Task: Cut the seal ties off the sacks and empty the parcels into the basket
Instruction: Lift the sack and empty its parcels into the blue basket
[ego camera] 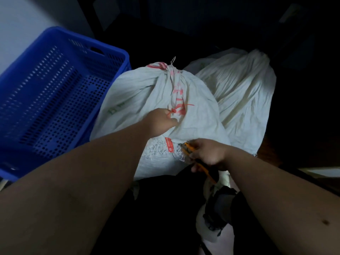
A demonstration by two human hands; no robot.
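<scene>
Your left hand [161, 119] pinches red seal tie [181, 107] on near sack [193, 124]. Right hand [207, 153] grips orange cutter [200, 162]. Cutting step. Next: bring blade to tie, snip. Blue basket [114, 52] waits.

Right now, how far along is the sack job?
Done: nothing visible; the blue basket holds no parcels. In hand: left hand pinches the red tie on the near sack; right hand grips the cutter. Left: cutting, emptying, then the second sack.

Both forearms are bare, no sleeves showing; the left hand [161, 120] and right hand [207, 153] wear no gloves.
</scene>
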